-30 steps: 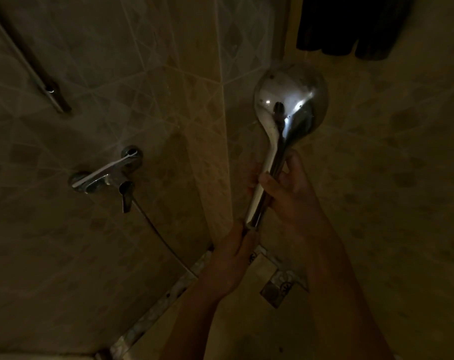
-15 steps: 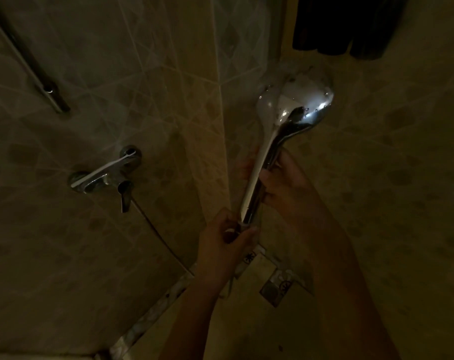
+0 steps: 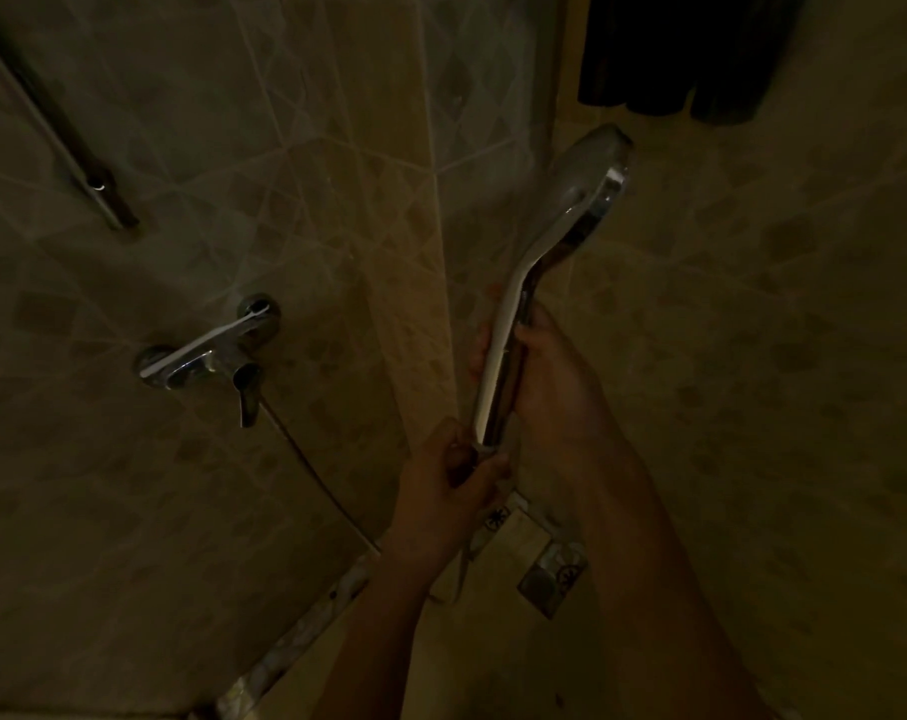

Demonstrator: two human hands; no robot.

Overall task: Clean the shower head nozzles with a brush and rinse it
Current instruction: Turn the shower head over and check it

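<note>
**A:** What have the hands got?

**B:** The left hand is clenched round the very bottom of the shower head, at the foot of its handle. The right hand grasps the handle just above the left, with its fingers wrapped round the far side.

**A:** And how does the head sit?

**B:** It rises out of both hands, leaning up and to the right. Its round end is above the right hand and turned nearly edge-on. In this gloom I cannot make out the nozzle face.

**A:** What's around them?

**B:** Left of the left hand, a chrome mixer tap is fixed to the tiled wall. A thin hose drops from it toward the left forearm. Farther up and left there's a slanting metal rail. Dark cloth hangs above the right hand, beyond the head. A small square floor drain lies below the hands, between the forearms.
</note>
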